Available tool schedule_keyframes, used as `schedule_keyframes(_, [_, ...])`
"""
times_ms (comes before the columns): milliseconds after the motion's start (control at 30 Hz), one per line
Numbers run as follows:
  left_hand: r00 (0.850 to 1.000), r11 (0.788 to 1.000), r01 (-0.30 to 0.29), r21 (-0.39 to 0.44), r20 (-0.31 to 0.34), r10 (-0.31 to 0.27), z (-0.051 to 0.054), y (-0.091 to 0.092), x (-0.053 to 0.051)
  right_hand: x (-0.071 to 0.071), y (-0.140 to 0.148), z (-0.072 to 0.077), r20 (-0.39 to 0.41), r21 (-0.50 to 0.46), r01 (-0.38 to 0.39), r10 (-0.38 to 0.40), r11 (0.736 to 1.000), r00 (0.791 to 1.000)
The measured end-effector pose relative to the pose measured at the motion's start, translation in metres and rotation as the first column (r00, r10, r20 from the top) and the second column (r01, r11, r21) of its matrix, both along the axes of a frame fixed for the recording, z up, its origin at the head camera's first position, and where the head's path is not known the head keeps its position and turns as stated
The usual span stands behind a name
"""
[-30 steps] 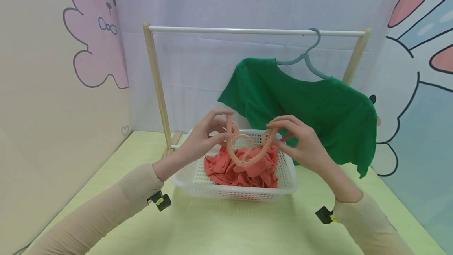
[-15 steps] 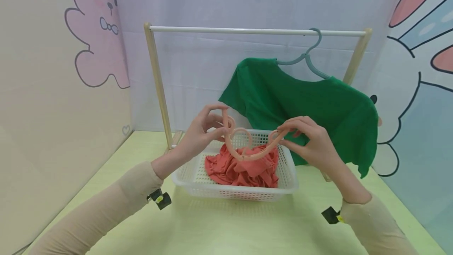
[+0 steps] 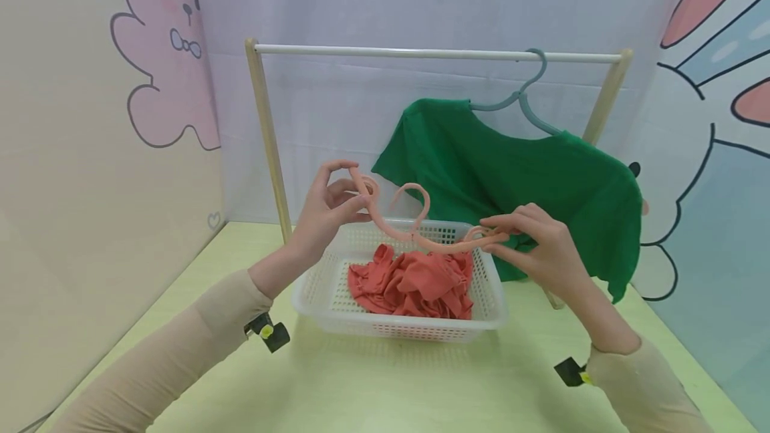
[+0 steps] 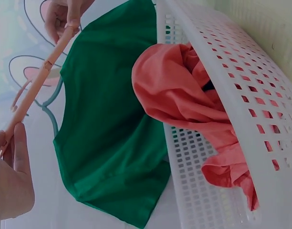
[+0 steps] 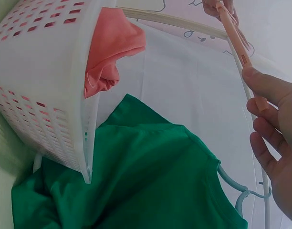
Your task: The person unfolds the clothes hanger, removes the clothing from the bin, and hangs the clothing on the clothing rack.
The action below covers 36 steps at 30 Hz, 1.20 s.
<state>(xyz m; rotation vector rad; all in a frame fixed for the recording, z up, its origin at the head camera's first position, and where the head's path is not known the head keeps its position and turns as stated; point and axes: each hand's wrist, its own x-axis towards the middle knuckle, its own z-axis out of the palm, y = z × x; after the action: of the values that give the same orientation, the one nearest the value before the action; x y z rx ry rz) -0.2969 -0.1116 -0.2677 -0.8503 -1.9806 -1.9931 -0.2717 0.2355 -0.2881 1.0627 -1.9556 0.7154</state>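
Peach clothes hanger [image 3: 414,238] is in midair, over the far, 12 o'clock side of the white perforated basket [image 3: 400,321]. The left hand [image 3: 325,212] pinches its 10 o'clock end and the right hand [image 3: 544,246] its 3 o'clock end, finger and thumb clamped; 2 grips probably steady its tilt and leave the hook free at 12 o'clock. In the basket lies crumpled coral-red fabric [image 3: 421,279], mostly toward 3 o'clock; whether 1 garment or more, I cannot tell. At the basket's 1 o'clock hangs 1 green T-shirt [image 3: 517,179], held up by a grey-green hanger [image 3: 496,106].
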Motion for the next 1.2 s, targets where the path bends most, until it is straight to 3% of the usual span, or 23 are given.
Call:
schedule_keyframes(267, [1.000, 0.998, 0.008, 0.066, 0.016, -0.009, 0.000, -0.007, -0.001, 0.000, 0.000, 0.000, -0.089, -0.044, 0.023, -0.027, 0.999, 0.996])
schedule_keyframes(367, [1.000, 0.997, 0.003, 0.075, 0.025, -0.004, -0.001, -0.010, -0.002, 0.003, 0.001, 0.002, -0.053, -0.072, 0.081, -0.085, 0.994, 0.995])
schedule_keyframes(500, [1.000, 1.000, 0.001, 0.026, 0.029, -0.002, -0.001, -0.015, -0.002, 0.006, 0.002, 0.004, -0.020, -0.101, 0.124, -0.127, 0.987, 0.992])
schedule_keyframes(633, [0.999, 0.996, 0.013, -0.093, 0.039, -0.009, 0.000, -0.019, -0.003, 0.006, 0.001, 0.004, -0.016, -0.126, 0.136, -0.139, 0.983, 0.990])
schedule_keyframes(800, [0.997, 0.955, 0.045, -0.292, 0.080, -0.022, 0.002, -0.022, -0.003, 0.006, 0.000, 0.006, -0.008, -0.149, 0.152, -0.155, 0.977, 0.988])
schedule_keyframes(933, [0.997, 0.909, 0.066, -0.411, 0.053, -0.049, 0.002, -0.019, 0.001, 0.005, -0.003, 0.005, -0.015, -0.163, 0.156, -0.160, 0.974, 0.987])
schedule_keyframes(1033, [0.997, 0.886, 0.078, -0.457, 0.042, -0.066, 0.000, -0.015, 0.004, 0.004, -0.008, 0.003, -0.008, -0.164, 0.164, -0.168, 0.973, 0.986])
schedule_keyframes(1200, [0.992, 0.877, 0.116, -0.465, 0.093, -0.082, -0.002, -0.008, 0.005, 0.002, -0.012, 0.000, -0.022, -0.183, 0.159, -0.166, 0.970, 0.986])
